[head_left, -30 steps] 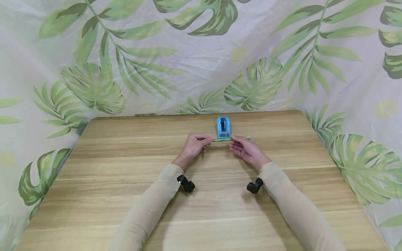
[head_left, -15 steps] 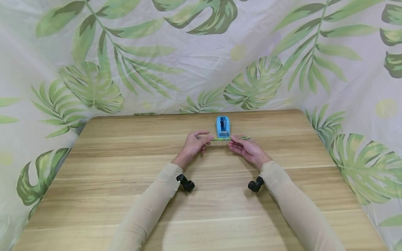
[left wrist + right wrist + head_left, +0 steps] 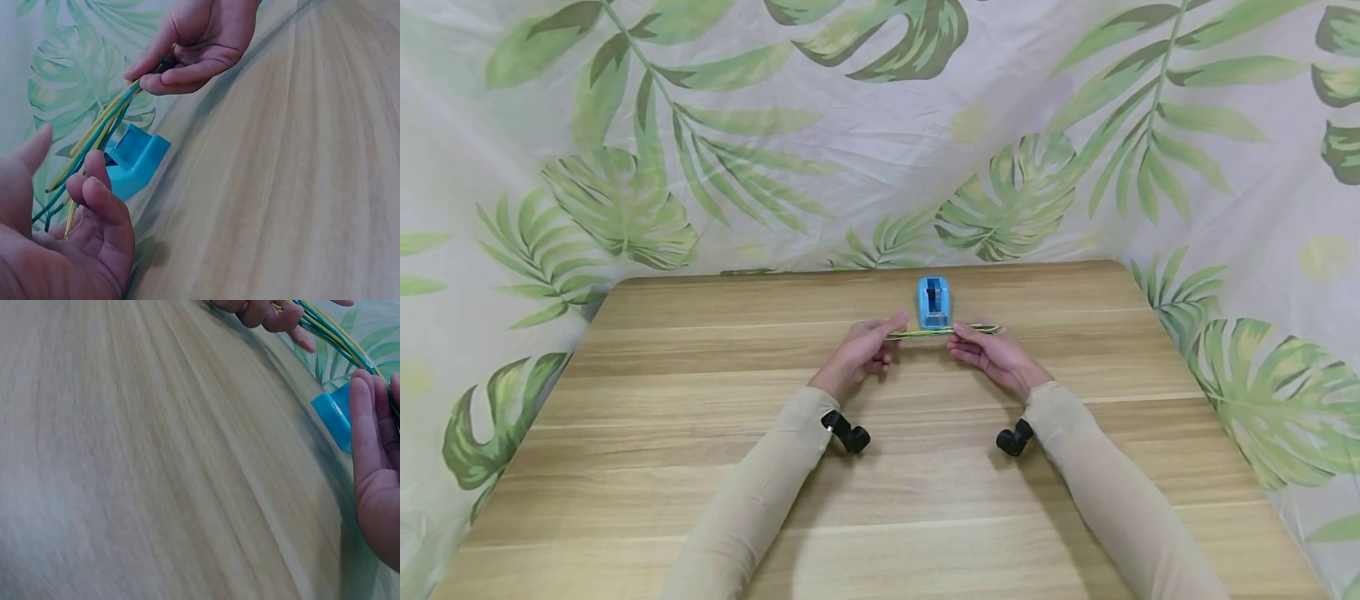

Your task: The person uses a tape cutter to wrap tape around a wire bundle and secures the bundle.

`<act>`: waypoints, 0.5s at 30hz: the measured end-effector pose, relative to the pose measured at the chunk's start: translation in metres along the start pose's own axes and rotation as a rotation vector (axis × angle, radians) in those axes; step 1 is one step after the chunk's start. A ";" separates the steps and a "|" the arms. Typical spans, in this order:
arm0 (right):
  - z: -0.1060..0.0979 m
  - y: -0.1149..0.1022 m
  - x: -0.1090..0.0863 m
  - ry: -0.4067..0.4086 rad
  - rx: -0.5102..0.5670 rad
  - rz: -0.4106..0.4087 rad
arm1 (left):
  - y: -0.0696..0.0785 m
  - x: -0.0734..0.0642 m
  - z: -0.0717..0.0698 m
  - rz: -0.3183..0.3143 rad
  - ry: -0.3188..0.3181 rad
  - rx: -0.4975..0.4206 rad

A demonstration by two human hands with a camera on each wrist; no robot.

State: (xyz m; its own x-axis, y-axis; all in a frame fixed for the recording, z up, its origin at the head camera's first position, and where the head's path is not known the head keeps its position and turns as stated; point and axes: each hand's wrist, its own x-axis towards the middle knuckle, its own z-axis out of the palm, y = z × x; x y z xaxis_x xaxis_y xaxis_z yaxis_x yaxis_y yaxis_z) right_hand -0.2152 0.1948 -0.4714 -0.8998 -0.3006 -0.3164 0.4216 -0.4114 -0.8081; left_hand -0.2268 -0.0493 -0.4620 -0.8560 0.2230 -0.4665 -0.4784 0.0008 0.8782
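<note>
A bundle of thin green and yellow wires (image 3: 922,333) runs between my two hands, just in front of a blue tape dispenser (image 3: 933,321). My right hand (image 3: 996,358) pinches the bundle between thumb and fingertips. At its other end, my left hand (image 3: 861,350) has its thumb raised apart from its loosely bent fingers. In the left wrist view, the loose wire ends (image 3: 59,181) fan out between that thumb and the fingers (image 3: 103,197). The right wrist view shows a pale shiny patch on the bundle beside the right fingertips. Part of the dispenser (image 3: 337,419) is hidden behind the right hand there.
The wooden table (image 3: 880,500) reaches back to a hanging cloth (image 3: 760,150) printed with green leaves. Its far edge lies shortly behind the dispenser. A small black camera is strapped to each wrist, over beige sleeves (image 3: 760,483).
My left thumb has lifted off the wires, and more of their left end shows. The right hand keeps its pinch in nearly the same place. The dispenser stays where it was.
</note>
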 end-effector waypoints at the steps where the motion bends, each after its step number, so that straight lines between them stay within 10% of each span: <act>1: -0.001 0.000 0.000 -0.004 -0.002 -0.001 | 0.000 0.000 0.001 -0.008 -0.002 0.006; 15: -0.002 -0.001 0.001 -0.019 -0.033 -0.011 | -0.001 0.004 0.004 0.065 0.014 0.003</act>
State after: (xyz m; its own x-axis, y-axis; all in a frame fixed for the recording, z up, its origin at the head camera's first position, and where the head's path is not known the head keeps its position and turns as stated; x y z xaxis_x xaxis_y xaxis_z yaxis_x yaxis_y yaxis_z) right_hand -0.2166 0.1969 -0.4723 -0.9018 -0.3125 -0.2986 0.4078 -0.3862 -0.8274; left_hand -0.2289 -0.0447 -0.4644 -0.8880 0.2094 -0.4094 -0.4208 -0.0108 0.9071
